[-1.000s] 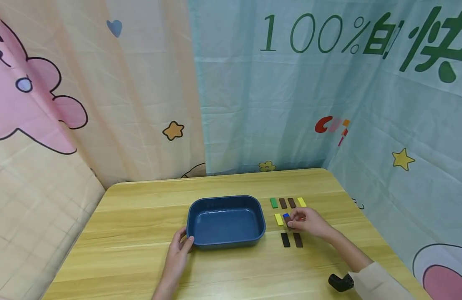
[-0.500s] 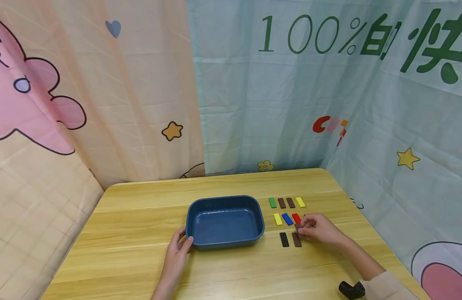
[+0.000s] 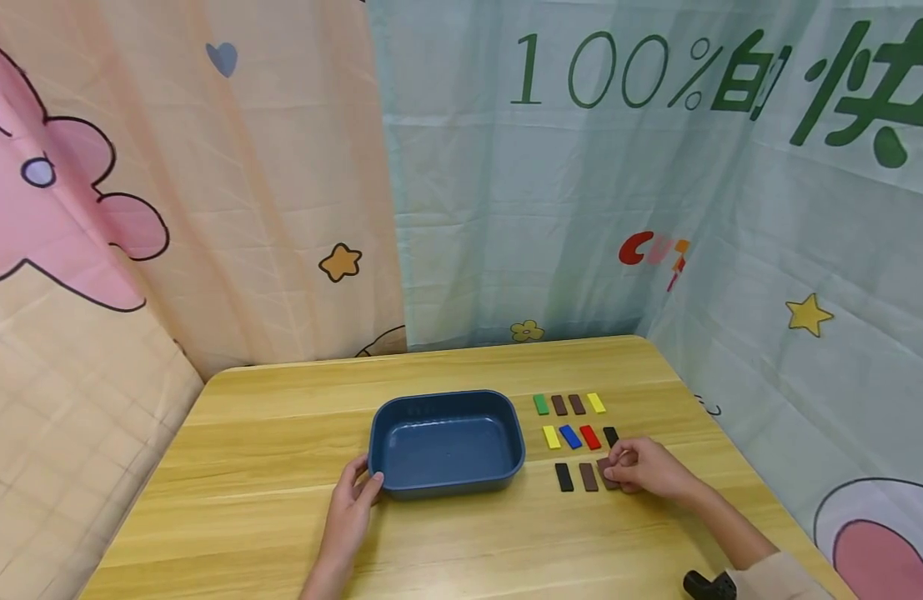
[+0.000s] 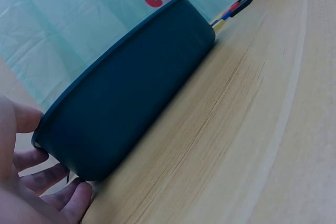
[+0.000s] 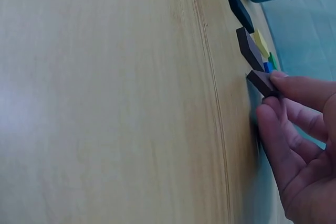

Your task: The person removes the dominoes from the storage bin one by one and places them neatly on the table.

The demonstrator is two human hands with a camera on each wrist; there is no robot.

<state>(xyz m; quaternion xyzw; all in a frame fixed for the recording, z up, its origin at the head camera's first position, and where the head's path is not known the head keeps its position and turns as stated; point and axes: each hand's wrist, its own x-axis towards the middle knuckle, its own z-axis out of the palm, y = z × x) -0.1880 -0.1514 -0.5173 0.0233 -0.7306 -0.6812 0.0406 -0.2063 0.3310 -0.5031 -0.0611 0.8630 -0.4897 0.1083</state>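
A dark blue plastic bin (image 3: 448, 454) stands on the table, its inside bare in the head view. My left hand (image 3: 348, 500) holds its near left corner, with thumb and fingers about the rim and outer wall. On the right, my right hand (image 3: 649, 468) pinches a flat brown block (image 5: 261, 82) between thumb and fingers, at the right end of the near row. The block tilts in the right wrist view; whether it touches the table I cannot tell. Beside it lie another brown block (image 3: 588, 477) and a black block (image 3: 564, 477).
Behind are yellow (image 3: 551, 437), blue (image 3: 569, 437), red (image 3: 590, 437) and black blocks. Farther back lie green (image 3: 540, 405), brown (image 3: 559, 405) and yellow blocks. A black device (image 3: 709, 585) sits by the right sleeve. Printed curtains (image 3: 506, 208) hang behind the table (image 3: 281, 433).
My right hand has carried the brown block from over the middle row toward the near row's right end. Blue, red and black blocks have come into view. The left hand stays at the bin.
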